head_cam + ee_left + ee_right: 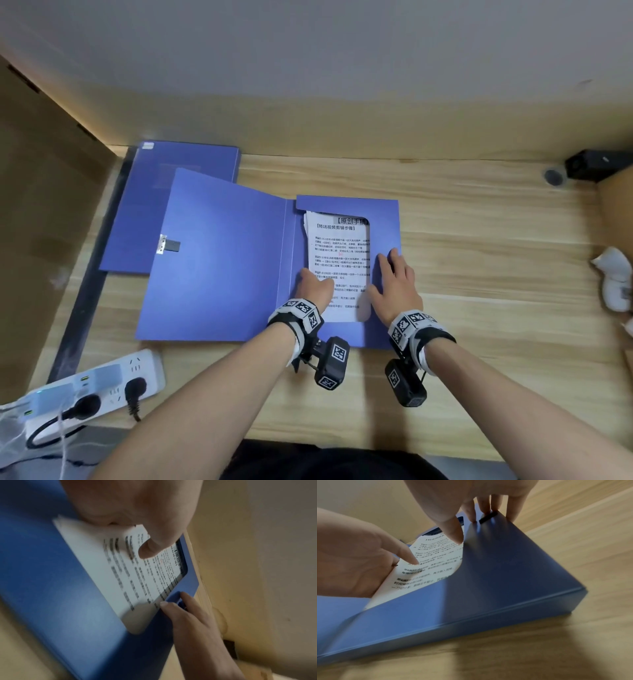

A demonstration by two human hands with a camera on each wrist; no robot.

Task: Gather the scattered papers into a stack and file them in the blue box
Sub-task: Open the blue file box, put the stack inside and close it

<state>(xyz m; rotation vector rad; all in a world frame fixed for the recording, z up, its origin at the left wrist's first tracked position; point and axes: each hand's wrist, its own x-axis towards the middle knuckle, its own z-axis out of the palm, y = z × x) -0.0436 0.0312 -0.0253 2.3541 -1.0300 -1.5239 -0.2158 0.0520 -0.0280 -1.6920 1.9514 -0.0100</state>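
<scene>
Pinching papers (339, 253) between left fingers (409, 555); right fingers (394, 263) flat on blue box (222, 267).

Printed paper stack (339, 250) inside blue box (383, 219), lid open flat leftward

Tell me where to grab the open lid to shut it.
Pinch the lid at its free left edge near the clasp, coming from the left: it lies flat, hinged on its right beside the papers, so that edge lifts most easily.
</scene>
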